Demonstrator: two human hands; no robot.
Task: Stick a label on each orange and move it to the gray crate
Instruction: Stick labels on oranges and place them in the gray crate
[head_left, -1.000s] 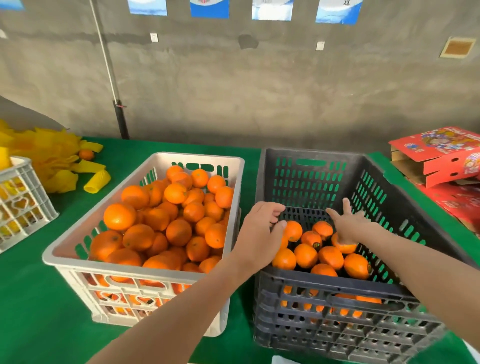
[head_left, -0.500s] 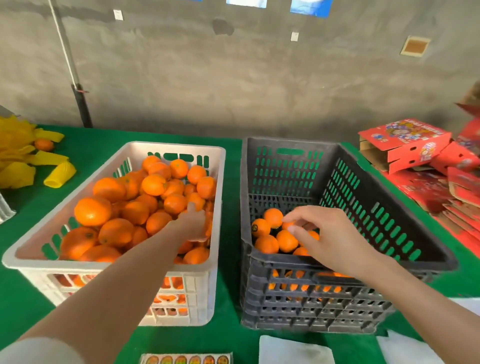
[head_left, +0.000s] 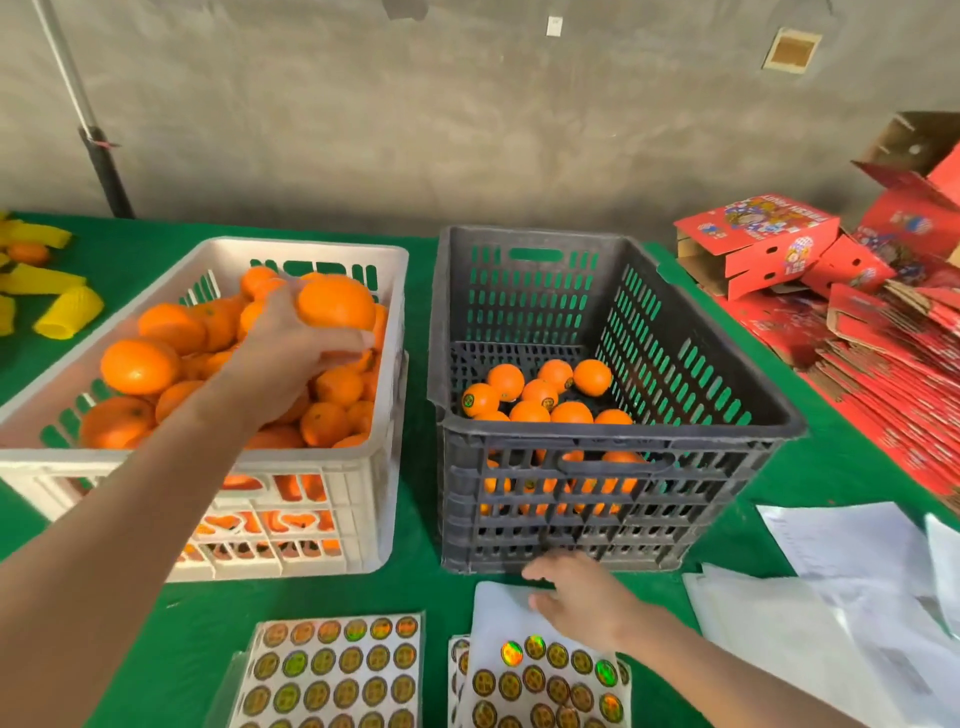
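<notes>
My left hand (head_left: 291, 353) grips an orange (head_left: 336, 302) and holds it just above the heap of oranges in the white crate (head_left: 358, 499). The gray crate (head_left: 613, 509) to the right holds several oranges (head_left: 540, 395), some with round labels. My right hand (head_left: 582, 603) rests low on the green table in front of the gray crate, fingers loosely bent over the bare upper part of a label sheet (head_left: 540, 675). A second label sheet (head_left: 332, 670), full of round gold stickers, lies to the left of it.
White backing sheets (head_left: 831, 613) lie at the right front. Red cardboard boxes (head_left: 758, 234) and flattened cartons are piled at the far right. Yellow foam sleeves (head_left: 67, 312) and a loose orange sit at the far left. A concrete wall stands behind the table.
My left hand has lifted an orange out of the white crate. My right hand has left the gray crate and come down to the label sheet. The view has tilted downward.
</notes>
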